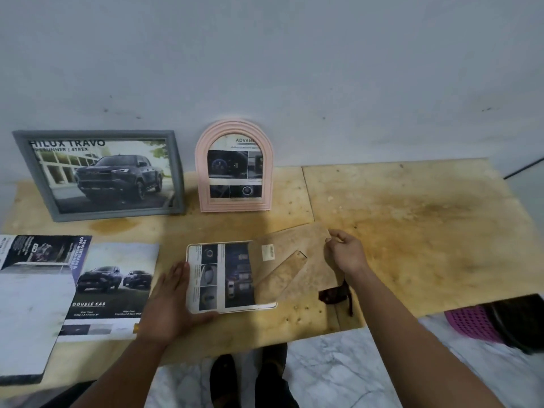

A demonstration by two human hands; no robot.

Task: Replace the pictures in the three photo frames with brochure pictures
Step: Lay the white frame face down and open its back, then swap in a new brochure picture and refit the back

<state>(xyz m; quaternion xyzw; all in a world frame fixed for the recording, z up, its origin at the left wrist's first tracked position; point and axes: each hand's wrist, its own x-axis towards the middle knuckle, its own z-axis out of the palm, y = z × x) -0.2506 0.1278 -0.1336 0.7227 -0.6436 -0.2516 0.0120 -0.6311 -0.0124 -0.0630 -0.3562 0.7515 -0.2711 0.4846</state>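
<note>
A white photo frame (194,308) lies face down on the wooden table, with a brochure picture (223,275) of car details lying in its back. My left hand (173,298) holds the frame's left side, thumb under the near edge. My right hand (346,254) pinches the far right corner of the brown backing board (297,260), which tilts over the frame's right part; its fold-out stand shows on top. A grey frame (100,175) with a pickup truck picture and a pink arched frame (234,167) with a dashboard picture lean against the wall.
An open car brochure (109,287) and other brochure pages (35,290) lie at the left of the wooden table (412,231). A dark object (335,295) sits at the table's notched near edge. A purple basket (471,322) stands on the marble floor at right.
</note>
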